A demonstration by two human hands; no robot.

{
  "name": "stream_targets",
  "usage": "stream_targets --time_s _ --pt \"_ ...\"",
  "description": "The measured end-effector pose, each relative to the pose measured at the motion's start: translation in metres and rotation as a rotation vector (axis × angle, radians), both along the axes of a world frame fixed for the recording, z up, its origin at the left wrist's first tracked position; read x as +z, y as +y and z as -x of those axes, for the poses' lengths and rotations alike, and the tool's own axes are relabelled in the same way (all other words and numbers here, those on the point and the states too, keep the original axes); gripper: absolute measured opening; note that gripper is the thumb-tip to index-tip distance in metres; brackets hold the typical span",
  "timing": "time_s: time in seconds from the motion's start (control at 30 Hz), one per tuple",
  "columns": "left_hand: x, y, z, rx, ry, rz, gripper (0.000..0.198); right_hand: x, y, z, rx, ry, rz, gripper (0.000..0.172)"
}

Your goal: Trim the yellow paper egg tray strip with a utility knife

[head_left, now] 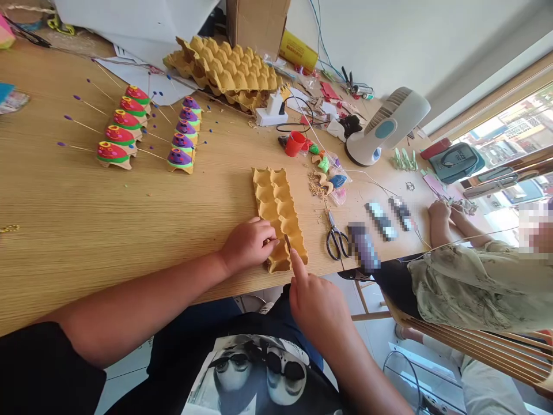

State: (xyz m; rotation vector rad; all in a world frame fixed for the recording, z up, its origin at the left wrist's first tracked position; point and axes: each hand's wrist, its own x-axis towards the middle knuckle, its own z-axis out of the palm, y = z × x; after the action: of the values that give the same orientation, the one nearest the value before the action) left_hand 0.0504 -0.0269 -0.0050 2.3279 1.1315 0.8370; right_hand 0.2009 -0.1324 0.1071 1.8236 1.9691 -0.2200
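Note:
A two-row strip of yellow egg tray (280,202) lies on the table in front of me. My left hand (250,245) grips its left edge near the close end, thumb and fingers pressed together over the rim. My right hand (317,294) is closed around a knife whose handle is hidden in the palm. The index finger lies along the back of its slim dark blade (287,242), and the tip touches the tray between the two rows of cups. Black-handled scissors (337,239) lie to the right of the tray.
Painted egg-cup figures (114,153) with stick feelers stand in two rows at left. Stacked egg trays (224,66), a power strip (272,117), a red cup (294,144) and a white fan (384,127) lie beyond. Another person's hands (440,210) rest at the right.

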Motion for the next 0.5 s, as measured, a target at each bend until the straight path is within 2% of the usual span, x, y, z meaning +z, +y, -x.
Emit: stream_targets --time_s 0.17,0.33,0.5 --pt "-0.0008 0.0001 -0.0005 0.005 0.018 -0.015 0.017 -0.0025 0.0078 0.0020 -0.011 0.012 -0.013 0.061" --pt "0.0001 -0.0014 -0.0008 -0.004 0.010 -0.003 0.017 0.0023 0.0023 -0.0018 -0.011 0.032 -0.004 0.061" --pt "-0.0006 -0.0011 -0.0011 0.010 0.011 -0.013 0.018 0.0034 0.0097 0.0014 -0.013 0.024 -0.004 0.061"
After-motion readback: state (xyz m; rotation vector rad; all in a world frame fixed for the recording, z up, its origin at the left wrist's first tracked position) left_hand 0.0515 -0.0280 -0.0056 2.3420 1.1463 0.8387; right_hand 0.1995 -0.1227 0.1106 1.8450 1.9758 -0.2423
